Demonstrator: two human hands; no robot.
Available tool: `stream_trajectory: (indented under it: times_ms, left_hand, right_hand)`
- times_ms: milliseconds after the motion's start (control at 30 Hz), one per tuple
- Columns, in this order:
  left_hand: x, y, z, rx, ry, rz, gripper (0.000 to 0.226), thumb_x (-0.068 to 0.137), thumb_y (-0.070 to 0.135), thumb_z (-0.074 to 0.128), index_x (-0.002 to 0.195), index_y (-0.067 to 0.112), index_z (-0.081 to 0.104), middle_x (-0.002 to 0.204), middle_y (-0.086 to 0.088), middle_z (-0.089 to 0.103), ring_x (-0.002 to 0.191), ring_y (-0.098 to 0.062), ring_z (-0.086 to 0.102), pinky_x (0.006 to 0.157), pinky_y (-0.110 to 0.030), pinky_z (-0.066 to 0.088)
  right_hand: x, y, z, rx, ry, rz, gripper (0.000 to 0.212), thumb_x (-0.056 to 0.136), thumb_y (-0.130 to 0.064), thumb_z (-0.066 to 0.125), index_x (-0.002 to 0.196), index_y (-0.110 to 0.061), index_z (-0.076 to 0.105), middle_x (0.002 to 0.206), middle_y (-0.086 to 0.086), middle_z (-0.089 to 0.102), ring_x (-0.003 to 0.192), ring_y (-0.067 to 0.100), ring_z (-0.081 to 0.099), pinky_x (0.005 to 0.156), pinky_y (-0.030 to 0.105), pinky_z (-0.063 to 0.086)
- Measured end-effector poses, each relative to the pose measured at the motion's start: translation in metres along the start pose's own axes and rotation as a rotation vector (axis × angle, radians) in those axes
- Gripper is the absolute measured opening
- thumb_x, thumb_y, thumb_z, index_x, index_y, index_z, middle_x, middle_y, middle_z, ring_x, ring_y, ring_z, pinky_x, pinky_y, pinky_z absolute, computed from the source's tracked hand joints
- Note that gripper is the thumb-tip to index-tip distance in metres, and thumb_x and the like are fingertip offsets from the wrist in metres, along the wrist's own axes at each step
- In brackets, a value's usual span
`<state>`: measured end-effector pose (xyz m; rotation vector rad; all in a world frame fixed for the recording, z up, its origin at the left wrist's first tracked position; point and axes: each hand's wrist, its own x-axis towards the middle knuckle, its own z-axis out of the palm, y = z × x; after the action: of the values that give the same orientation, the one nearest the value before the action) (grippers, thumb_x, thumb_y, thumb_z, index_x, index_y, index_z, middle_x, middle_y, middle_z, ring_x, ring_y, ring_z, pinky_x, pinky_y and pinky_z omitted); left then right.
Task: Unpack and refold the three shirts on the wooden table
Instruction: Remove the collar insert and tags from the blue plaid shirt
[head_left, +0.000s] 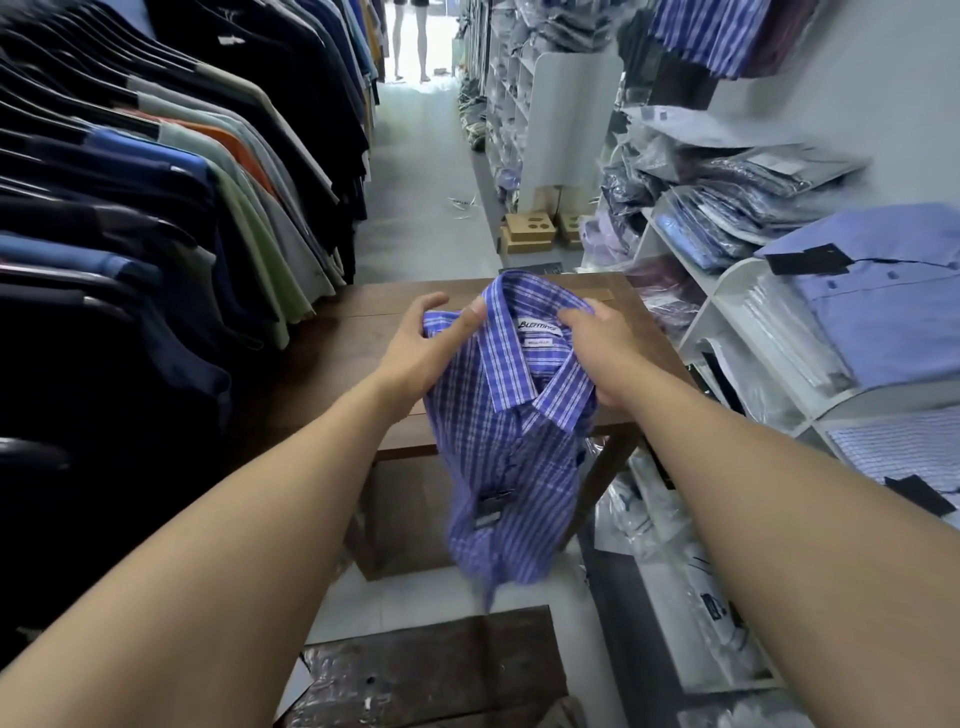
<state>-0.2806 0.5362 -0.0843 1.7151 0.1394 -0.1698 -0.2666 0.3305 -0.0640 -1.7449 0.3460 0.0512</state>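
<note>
Shirt (511, 415) is held above the bench (332, 358) near edge, gripped at the collar by left hand (431, 348) and right hand (605, 353), fingers clamped on cloth. Body hangs bunched, off the bench. Risk: hem could be dragged or creased when laid down. Fabric: thin, limp blue plaid; collar stiffer.

A clothing shop: hanging garments (156, 171) on a rail, shelves (727, 291) of bagged shirts.
</note>
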Motion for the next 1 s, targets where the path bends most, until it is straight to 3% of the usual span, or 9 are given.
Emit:
stream_trajectory:
  times_ms: [100, 267, 367, 467, 567, 667, 767, 867, 1000]
  left_hand:
    - [0.003, -0.008, -0.002, 0.109, -0.009, 0.072, 0.059, 0.069, 0.069, 0.080, 0.111, 0.029, 0.065, 0.112, 0.005, 0.071, 0.094, -0.013, 0.072, 0.082, -0.036, 0.060]
    - [0.021, -0.012, -0.004, 0.392, 0.035, 0.156, 0.028, 0.089, 0.052, 0.070, 0.094, 0.025, 0.068, 0.091, 0.006, 0.071, 0.084, -0.013, 0.069, 0.063, -0.029, 0.053]
    - [0.036, -0.011, -0.003, 0.452, 0.192, 0.268, 0.023, 0.096, 0.046, 0.062, 0.090, 0.023, 0.063, 0.080, 0.008, 0.064, 0.077, -0.017, 0.062, 0.063, -0.034, 0.047]
    - [0.062, -0.008, 0.001, 0.544, 0.326, 0.359, 0.022, 0.100, 0.044, 0.056, 0.098, 0.023, 0.061, 0.091, 0.007, 0.061, 0.086, -0.018, 0.058, 0.073, -0.036, 0.045]
    - [0.092, -0.003, 0.003, 0.619, 0.376, 0.329, 0.026, 0.100, 0.048, 0.054, 0.106, 0.024, 0.061, 0.107, 0.003, 0.055, 0.093, -0.016, 0.055, 0.081, -0.036, 0.046]
    - [0.124, 0.000, 0.007, 0.556, 0.417, 0.249, 0.024, 0.101, 0.039, 0.055, 0.103, 0.016, 0.056, 0.094, 0.001, 0.060, 0.082, -0.017, 0.055, 0.069, -0.032, 0.043]
    - [0.154, 0.001, 0.012, 0.305, 0.439, 0.127, 0.009, 0.102, 0.020, 0.052, 0.104, 0.014, 0.045, 0.083, -0.001, 0.056, 0.066, -0.017, 0.047, 0.054, -0.023, 0.040]
    - [0.181, 0.007, 0.021, 0.109, 0.497, 0.047, 0.020, 0.101, 0.013, 0.043, 0.117, 0.024, 0.045, 0.097, -0.001, 0.058, 0.075, -0.016, 0.054, 0.068, -0.029, 0.048]
    - [0.207, 0.017, 0.030, -0.156, 0.560, 0.012, 0.044, 0.094, 0.057, 0.046, 0.130, 0.032, 0.040, 0.133, -0.002, 0.052, 0.120, -0.020, 0.054, 0.111, -0.040, 0.040]
  right_hand:
    - [0.001, -0.006, 0.005, -0.194, 0.076, -0.179, 0.017, 0.102, -0.025, 0.047, 0.096, -0.018, 0.062, 0.090, -0.001, 0.068, 0.075, 0.016, 0.062, 0.062, 0.029, 0.046]
    - [0.011, -0.013, 0.008, -0.434, 0.138, -0.333, 0.021, 0.105, -0.026, 0.041, 0.095, -0.011, 0.051, 0.076, -0.003, 0.049, 0.061, 0.012, 0.040, 0.051, 0.028, 0.026]
    - [0.024, -0.020, 0.006, -0.740, 0.244, -0.460, 0.024, 0.108, -0.033, 0.035, 0.098, -0.015, 0.048, 0.071, -0.004, 0.049, 0.059, 0.012, 0.041, 0.050, 0.032, 0.022]
    - [0.050, -0.026, 0.010, -0.922, 0.322, -0.583, 0.033, 0.108, -0.036, 0.031, 0.103, -0.013, 0.052, 0.080, 0.002, 0.058, 0.070, 0.025, 0.048, 0.062, 0.035, 0.028]
    - [0.091, -0.025, 0.018, -0.882, 0.313, -0.571, 0.036, 0.107, -0.037, 0.032, 0.099, -0.011, 0.054, 0.087, 0.009, 0.065, 0.081, 0.033, 0.056, 0.074, 0.041, 0.038]
    - [0.141, -0.021, 0.026, -0.723, 0.152, -0.428, 0.036, 0.103, -0.041, 0.040, 0.089, -0.010, 0.054, 0.081, 0.007, 0.062, 0.081, 0.034, 0.059, 0.068, 0.040, 0.041]
    - [0.181, -0.022, 0.029, -0.503, -0.105, -0.309, 0.035, 0.095, -0.042, 0.059, 0.089, -0.007, 0.061, 0.077, 0.005, 0.061, 0.072, 0.025, 0.058, 0.060, 0.033, 0.038]
    - [0.208, -0.028, 0.027, -0.422, -0.336, -0.204, 0.028, 0.090, -0.040, 0.073, 0.098, -0.014, 0.066, 0.085, -0.003, 0.067, 0.075, 0.014, 0.063, 0.062, 0.026, 0.047]
    - [0.236, -0.036, 0.032, -0.260, -0.433, -0.115, 0.028, 0.085, -0.029, 0.081, 0.105, -0.015, 0.067, 0.096, 0.001, 0.075, 0.079, 0.016, 0.074, 0.069, 0.031, 0.061]
